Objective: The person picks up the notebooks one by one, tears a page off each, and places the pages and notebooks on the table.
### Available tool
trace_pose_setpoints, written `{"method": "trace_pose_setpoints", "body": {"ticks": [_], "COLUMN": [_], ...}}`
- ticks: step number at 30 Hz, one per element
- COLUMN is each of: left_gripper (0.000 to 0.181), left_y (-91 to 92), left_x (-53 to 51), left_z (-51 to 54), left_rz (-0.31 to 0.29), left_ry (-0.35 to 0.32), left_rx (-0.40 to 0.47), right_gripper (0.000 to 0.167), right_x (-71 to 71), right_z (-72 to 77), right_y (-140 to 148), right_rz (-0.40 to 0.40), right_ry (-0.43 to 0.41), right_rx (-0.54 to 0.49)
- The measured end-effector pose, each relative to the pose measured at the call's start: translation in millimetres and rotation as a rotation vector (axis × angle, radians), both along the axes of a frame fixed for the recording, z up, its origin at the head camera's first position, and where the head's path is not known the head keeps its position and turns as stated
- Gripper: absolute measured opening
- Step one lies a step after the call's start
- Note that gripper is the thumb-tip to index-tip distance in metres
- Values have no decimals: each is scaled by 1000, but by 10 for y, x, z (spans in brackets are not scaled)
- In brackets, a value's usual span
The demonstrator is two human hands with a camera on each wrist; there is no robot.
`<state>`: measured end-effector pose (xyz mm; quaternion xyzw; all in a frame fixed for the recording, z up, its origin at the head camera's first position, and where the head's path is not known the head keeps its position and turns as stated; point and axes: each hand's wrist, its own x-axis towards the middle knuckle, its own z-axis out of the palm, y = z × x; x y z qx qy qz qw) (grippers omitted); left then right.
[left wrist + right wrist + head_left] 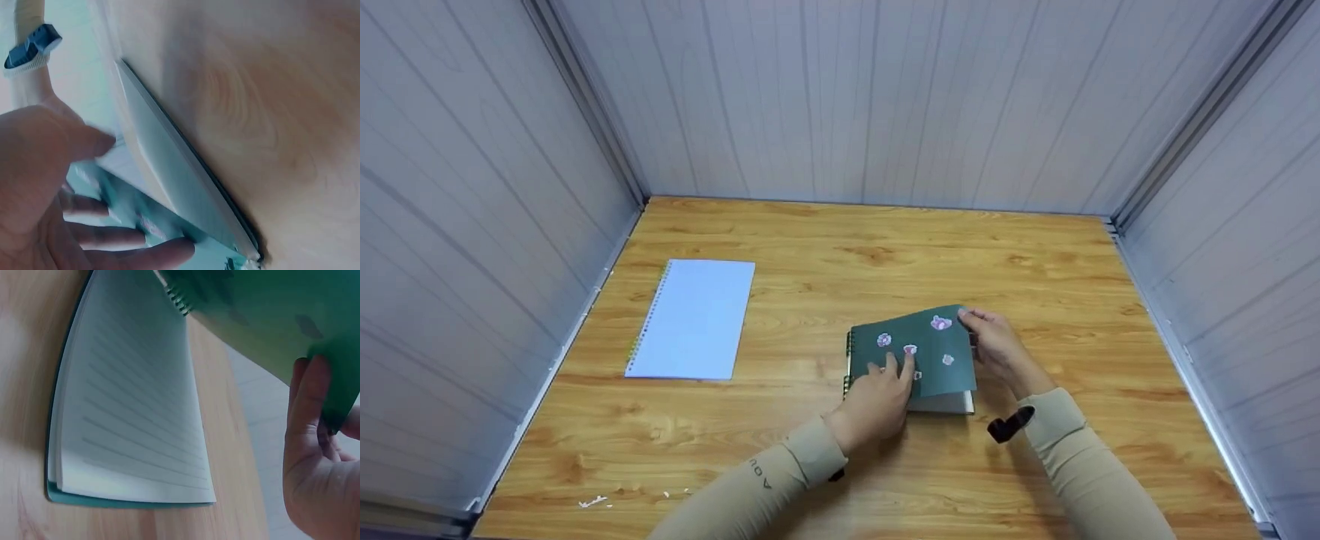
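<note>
A green spiral notebook [930,375] lies on the table in the head view, its cover lifted along the right side. Several small pink and white stickers dot the cover. My right hand [997,345] pinches the cover's upper right edge; the right wrist view shows the lined pages [129,422] beneath the raised cover [264,320]. Over the lower left part of the cover is my left hand [874,401], fingers extended across it. In the left wrist view those fingers [129,236] are spread beside the cover; whether they all touch it I cannot tell.
A second spiral notebook with a plain white face [694,319] lies to the left on the wooden table [810,247]. White paper scraps [592,502] lie near the front left. Pale panel walls [840,97] stand at the back and both sides.
</note>
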<state>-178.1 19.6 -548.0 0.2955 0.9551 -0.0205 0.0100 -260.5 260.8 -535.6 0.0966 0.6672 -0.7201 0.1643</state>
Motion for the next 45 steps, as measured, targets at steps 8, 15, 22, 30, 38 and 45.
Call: {"method": "trace_pose_setpoints", "body": {"ticks": [8, 15, 22, 30, 38, 45], "left_gripper": [72, 64, 64, 50, 41, 55], "left_y": [-49, -193, -400, -722, -1222, -1699], "left_x": [33, 56, 60, 33, -31, -176], "left_z": [32, -8, 139, 571, 923, 903], "left_rz": [83, 109, 106, 127, 321, 484], "left_ry": [-159, -167, -32, 22, -279, -320], "left_rx": [215, 488, 774, 950, 1026, 930], "right_gripper": [40, 42, 67, 73, 75, 75], "right_x": [37, 198, 304, 310, 315, 315], "right_z": [-179, -398, -459, -470, -457, -434], "right_y": [28, -29, -142, -163, -174, -175], "right_rz": [109, 362, 552, 571, 561, 556], "right_ry": [196, 466, 526, 500, 487, 460], "right_rx": [240, 686, 1004, 1052, 1050, 1078]}}
